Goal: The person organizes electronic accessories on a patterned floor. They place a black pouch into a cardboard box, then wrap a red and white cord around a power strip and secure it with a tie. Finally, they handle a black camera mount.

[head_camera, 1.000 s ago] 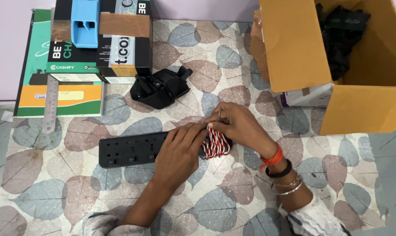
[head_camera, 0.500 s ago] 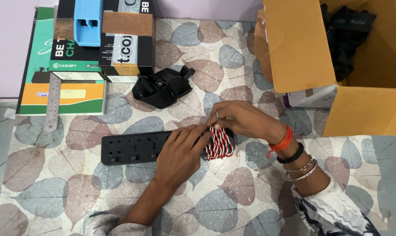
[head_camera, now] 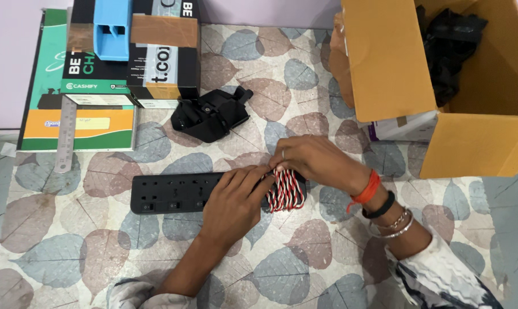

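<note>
Head camera looks down at my two hands meeting over a bundle of red and white twisted cord (head_camera: 286, 191), which sits at the right end of a long black plastic power strip (head_camera: 173, 193) on the leaf-patterned table (head_camera: 70, 269). My left hand (head_camera: 233, 203) lies on the strip with its fingers pinching the cord, and my right hand (head_camera: 316, 163) is curled tight around the top of the bundle. Up near the strip is a small black clip-like gadget (head_camera: 210, 114), and a big brown cardboard box (head_camera: 442, 86) stands open to the right.

The left hand (head_camera: 233, 200) and right hand (head_camera: 316, 163) hide the black power strip's (head_camera: 173, 193) right end and part of the red-white cord (head_camera: 284, 191).
</note>
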